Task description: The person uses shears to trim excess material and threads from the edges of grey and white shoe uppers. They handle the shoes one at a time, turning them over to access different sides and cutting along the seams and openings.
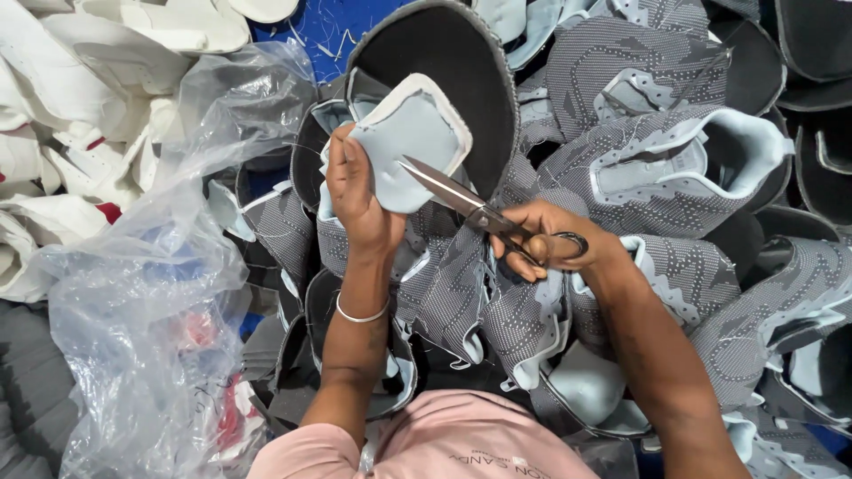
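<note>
Shoe upper (410, 146), pale blue padded lining w/ white edge, held up over the pile in left hand (355, 191), fingers pinching its side. Right hand (555, 244) grips steel scissors (461, 200), blades slightly apart at the lining's lower edge. Trimming looks mid-way. Grey dotted knit uppers (657, 168) heaped around; crinkled clear plastic bag (151, 293) left.

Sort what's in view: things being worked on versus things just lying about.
In use:
left hand holding the pale blue piece
right hand with scissors

Lying about:
grey patterned uppers
white pieces
clear plastic bag
</note>
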